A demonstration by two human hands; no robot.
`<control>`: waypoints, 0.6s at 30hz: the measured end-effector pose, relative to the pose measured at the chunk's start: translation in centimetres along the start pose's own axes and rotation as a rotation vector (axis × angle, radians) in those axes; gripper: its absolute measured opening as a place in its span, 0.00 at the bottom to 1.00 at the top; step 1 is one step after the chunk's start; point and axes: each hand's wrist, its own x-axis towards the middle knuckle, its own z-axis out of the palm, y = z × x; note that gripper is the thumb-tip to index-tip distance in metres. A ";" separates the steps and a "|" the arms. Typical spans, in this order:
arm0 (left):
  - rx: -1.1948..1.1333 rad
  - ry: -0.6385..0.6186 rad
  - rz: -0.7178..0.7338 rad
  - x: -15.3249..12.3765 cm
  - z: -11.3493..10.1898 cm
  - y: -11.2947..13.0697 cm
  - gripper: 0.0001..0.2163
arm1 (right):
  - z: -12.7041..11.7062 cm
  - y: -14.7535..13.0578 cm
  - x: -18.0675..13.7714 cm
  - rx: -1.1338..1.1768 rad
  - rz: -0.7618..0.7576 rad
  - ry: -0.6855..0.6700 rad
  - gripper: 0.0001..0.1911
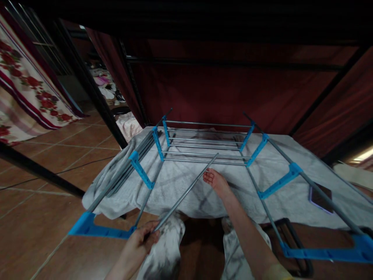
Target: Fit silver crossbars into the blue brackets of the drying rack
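Observation:
A slim grey metal tube [188, 190] slants up and away from my left hand [145, 237], whose fingers are closed around its lower end. At the upper part of this tube is my right hand [215, 179], palm up with loosely bent fingers. Its fingertips are at the tube's side, not wrapped round it. Around both hands stands a partly assembled drying rack of grey tubes and blue plastic brackets [276, 182]. Several thin cross bars [204, 147] span its far end, while its near part has side rails and brackets only.
A grey cloth [186, 200] covers the low surface under the rack. Several loose tubes [132, 163] lie at its left, a phone [320, 197] at its right. Black frame posts [90, 81] and a dark red curtain [210, 89] surround it. A black frame [303, 249] lies below right.

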 end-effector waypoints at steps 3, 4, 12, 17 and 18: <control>0.074 0.003 0.027 0.5 0.1 0.1 0.16 | -0.7 -0.2 0.2 0.056 -0.007 0.025 0.08; 0.094 -0.003 0.038 0.8 0.2 0.3 0.16 | -0.9 -0.3 0.2 0.063 -0.015 0.034 0.08; 0.280 0.006 0.110 4.5 0.0 1.3 0.16 | -3.7 -1.7 0.9 0.115 -0.104 0.130 0.07; 0.562 0.081 0.099 7.6 0.2 1.8 0.16 | -5.6 -2.8 1.4 0.134 -0.136 0.209 0.06; 0.611 0.093 0.099 8.2 0.2 1.9 0.16 | -6.0 -3.1 1.5 0.139 -0.141 0.226 0.06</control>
